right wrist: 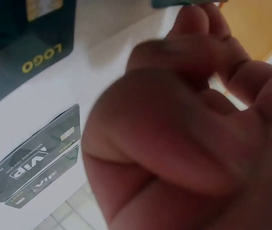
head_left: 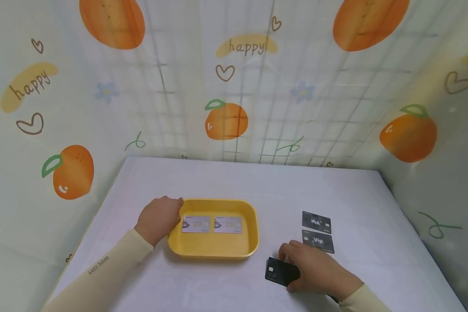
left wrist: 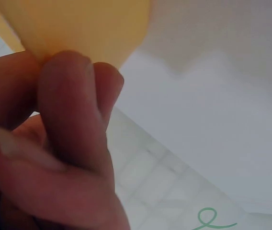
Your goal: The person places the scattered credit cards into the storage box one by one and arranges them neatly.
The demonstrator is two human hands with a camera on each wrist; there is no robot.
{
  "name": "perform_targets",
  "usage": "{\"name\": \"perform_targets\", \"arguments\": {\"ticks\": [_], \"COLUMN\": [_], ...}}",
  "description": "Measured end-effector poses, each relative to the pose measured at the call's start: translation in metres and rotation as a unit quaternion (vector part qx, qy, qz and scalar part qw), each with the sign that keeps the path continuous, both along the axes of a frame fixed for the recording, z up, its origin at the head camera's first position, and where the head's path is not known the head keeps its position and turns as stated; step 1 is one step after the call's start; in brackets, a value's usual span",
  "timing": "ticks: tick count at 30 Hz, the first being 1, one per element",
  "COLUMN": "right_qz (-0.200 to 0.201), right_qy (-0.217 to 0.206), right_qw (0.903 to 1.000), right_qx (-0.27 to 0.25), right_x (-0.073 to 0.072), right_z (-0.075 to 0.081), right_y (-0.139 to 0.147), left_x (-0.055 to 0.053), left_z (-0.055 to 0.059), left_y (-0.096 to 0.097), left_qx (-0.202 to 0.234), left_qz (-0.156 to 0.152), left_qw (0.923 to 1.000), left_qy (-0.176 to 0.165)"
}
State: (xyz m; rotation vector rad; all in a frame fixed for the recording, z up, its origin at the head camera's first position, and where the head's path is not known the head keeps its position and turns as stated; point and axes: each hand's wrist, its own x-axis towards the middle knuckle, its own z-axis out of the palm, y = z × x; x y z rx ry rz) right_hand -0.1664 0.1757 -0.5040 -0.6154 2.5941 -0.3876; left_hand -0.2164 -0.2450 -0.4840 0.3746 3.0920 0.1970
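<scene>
My left hand [head_left: 161, 219] grips the left rim of a yellow tray [head_left: 208, 251]; in the left wrist view its fingers pinch the tray edge [left wrist: 83, 28]. Two light-coloured cards [head_left: 196, 224] lie side by side in the tray. To the tray's right, my right hand [head_left: 316, 266] pinches a black VIP card [head_left: 277, 271] between thumb and fingers, the card pointing towards the tray. Only a sliver of this card [right wrist: 188, 2] shows at the top of the right wrist view. Two dark VIP cards [head_left: 316, 222] lie on the table just beyond that hand.
A white-covered table [head_left: 148, 177] carries everything. Another dark card with LOGO lettering [right wrist: 35, 57] lies close by the right hand, mostly hidden under the wrist in the head view. A printed cloth [head_left: 179, 108] with oranges hangs behind the table and at both sides.
</scene>
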Motion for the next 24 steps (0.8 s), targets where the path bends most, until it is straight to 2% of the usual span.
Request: {"name": "perform_targets", "arguments": {"ticks": [10, 17, 21, 24], "right_qz": [0.035, 0.032, 0.049, 0.063], "right_qy": [0.002, 0.006, 0.030, 0.061], "right_qw": [0.9982, 0.9978, 0.9971, 0.9956], "right_qx": [-0.049, -0.057, -0.050, -0.033], "right_x": [0.007, 0.007, 0.006, 0.005], "right_z": [0.001, 0.005, 0.006, 0.014], "right_y": [-0.003, -0.007, -0.008, -0.007], "left_x": [-0.002, -0.006, -0.005, -0.003], "left_z": [-0.002, 0.001, 0.000, -0.001], "left_y": [-0.003, -0.006, -0.007, -0.007], "left_qx": [0.013, 0.017, 0.020, 0.021], "left_qz": [0.001, 0.001, 0.001, -0.001], "left_qw": [0.9999, 0.9998, 0.9997, 0.9996], "left_qy": [-0.002, -0.005, -0.012, -0.017]}}
